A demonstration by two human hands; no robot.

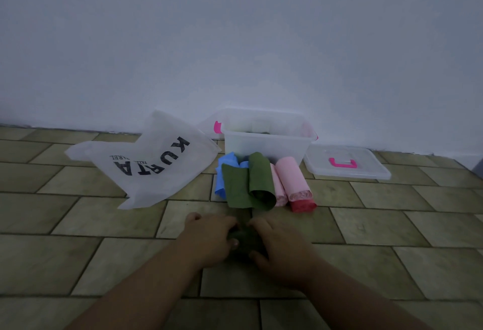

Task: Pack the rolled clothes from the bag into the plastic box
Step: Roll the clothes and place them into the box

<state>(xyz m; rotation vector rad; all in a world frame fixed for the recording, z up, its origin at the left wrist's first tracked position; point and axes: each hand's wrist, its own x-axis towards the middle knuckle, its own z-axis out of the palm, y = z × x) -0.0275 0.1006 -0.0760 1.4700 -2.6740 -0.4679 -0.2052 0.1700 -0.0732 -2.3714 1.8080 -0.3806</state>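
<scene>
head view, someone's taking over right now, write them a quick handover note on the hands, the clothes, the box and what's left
Left hand and right hand: both down on the floor, closed around a dark green rolled cloth between them.
White bag: lying flat on the tiles, left of the box; looks emptied.
Plastic box: open against the wall, some pale rolls already inside. Its lid lies to its right.
In front of the box: blue cloth, green roll partly unrolled, two pink rolls, red roll.
Left: put the held roll and these in the box.
</scene>
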